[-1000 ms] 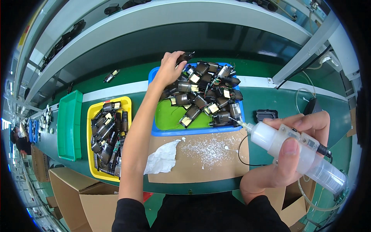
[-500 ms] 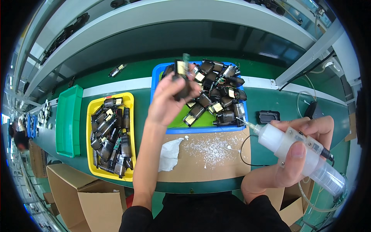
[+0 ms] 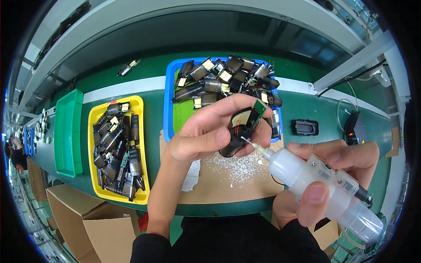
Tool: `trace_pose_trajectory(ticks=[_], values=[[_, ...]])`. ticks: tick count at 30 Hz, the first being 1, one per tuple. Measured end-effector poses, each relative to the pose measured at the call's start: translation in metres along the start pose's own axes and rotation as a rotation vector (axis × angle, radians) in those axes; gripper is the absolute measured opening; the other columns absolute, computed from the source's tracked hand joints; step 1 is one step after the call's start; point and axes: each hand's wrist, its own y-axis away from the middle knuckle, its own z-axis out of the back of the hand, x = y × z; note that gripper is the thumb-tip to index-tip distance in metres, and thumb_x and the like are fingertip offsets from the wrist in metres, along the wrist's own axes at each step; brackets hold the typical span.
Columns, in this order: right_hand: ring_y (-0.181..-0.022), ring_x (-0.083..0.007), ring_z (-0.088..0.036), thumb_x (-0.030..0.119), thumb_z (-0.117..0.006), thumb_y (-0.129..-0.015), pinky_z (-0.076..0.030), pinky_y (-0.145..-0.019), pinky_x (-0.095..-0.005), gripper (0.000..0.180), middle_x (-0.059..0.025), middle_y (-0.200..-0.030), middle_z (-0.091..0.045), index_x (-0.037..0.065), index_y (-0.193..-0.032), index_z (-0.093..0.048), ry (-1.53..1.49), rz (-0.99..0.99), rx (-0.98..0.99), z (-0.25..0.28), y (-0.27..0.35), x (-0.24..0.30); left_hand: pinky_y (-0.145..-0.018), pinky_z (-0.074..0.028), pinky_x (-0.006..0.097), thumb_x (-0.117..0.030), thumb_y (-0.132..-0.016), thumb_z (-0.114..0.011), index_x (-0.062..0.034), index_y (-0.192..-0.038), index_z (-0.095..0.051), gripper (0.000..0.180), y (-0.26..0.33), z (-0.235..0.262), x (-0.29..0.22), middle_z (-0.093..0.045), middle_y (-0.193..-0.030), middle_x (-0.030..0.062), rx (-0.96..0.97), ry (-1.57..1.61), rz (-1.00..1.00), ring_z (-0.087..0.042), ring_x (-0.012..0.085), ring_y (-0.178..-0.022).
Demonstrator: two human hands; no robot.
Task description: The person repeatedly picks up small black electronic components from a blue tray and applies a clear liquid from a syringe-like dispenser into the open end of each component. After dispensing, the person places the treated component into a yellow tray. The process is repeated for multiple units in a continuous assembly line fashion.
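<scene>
My left hand (image 3: 193,141) grips a dark, see-through cylindrical housing (image 3: 229,149), with a green circuit board (image 3: 259,109) and thin red wires showing at its open end. Wrapped in my right hand (image 3: 357,158) is a fat white dispensing syringe (image 3: 285,168), its needle pointing up and left. The needle tip meets the open end of the housing; whether it touches cannot be made out. Behind my left hand stands a blue tray (image 3: 168,111) heaped with similar dark housings, many bearing pale yellow pads.
On the left, a yellow tray (image 3: 92,171) holds more housings beside a green tray (image 3: 66,136). Under my hands lies cardboard (image 3: 210,195) with white specks and white paper (image 3: 191,177). A black case (image 3: 305,127) and a small black device (image 3: 352,127) with tubing sit right.
My left hand has come from above the blue tray down and right with the housing, to the syringe needle. The syringe has shifted slightly left and down.
</scene>
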Motion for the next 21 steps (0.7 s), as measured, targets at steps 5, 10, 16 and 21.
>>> trace_pose_trajectory(ticks=[5, 10, 16, 21], values=[[-0.056, -0.0160, -0.054, 0.035, -0.064, -0.072, -0.044, -0.060, -0.0219, 0.047, -0.0128, -0.068, -0.059, 0.001, -0.082, -0.035, 0.029, -0.029, 0.026, -0.0026, 0.0043, 0.0001, -0.062, -0.040, 0.031, -0.045, -0.076, -0.064, 0.0100, -0.111, -0.043, 0.069, 0.0058, 0.0017, -0.0013, -0.053, -0.080, 0.0177, -0.035, -0.095, -0.014, -0.053, 0.0203, -0.070], [-0.056, -0.0163, -0.055, 0.035, -0.064, -0.072, -0.044, -0.060, -0.0216, 0.047, -0.0129, -0.067, -0.058, 0.000, -0.082, -0.034, 0.010, -0.019, 0.020, -0.0038, 0.0047, -0.0019, -0.061, -0.041, 0.031, -0.044, -0.077, -0.064, 0.0109, -0.111, -0.043, 0.069, 0.0076, -0.0003, -0.0007, -0.053, -0.082, 0.0181, -0.062, -0.129, -0.062, -0.054, 0.0205, -0.071], [-0.056, -0.0161, -0.055, 0.035, -0.064, -0.073, -0.044, -0.059, -0.0216, 0.047, -0.0133, -0.066, -0.058, 0.000, -0.083, -0.034, 0.009, -0.015, 0.021, -0.0061, 0.0043, -0.0008, -0.062, -0.042, 0.031, -0.043, -0.077, -0.065, 0.0107, -0.114, -0.043, 0.069, 0.0057, -0.0003, 0.0001, -0.054, -0.085, 0.0186, -0.045, -0.132, -0.084, -0.054, 0.0204, -0.071], [-0.055, -0.0159, -0.056, 0.035, -0.063, -0.073, -0.044, -0.058, -0.0216, 0.046, -0.0138, -0.065, -0.058, 0.000, -0.083, -0.034, 0.006, -0.013, 0.014, -0.0067, 0.0048, 0.0002, -0.063, -0.043, 0.031, -0.042, -0.075, -0.066, 0.0109, -0.114, -0.043, 0.070, 0.0039, -0.0041, 0.0020, -0.055, -0.083, 0.0183, -0.060, -0.125, -0.111, -0.054, 0.0202, -0.070]])
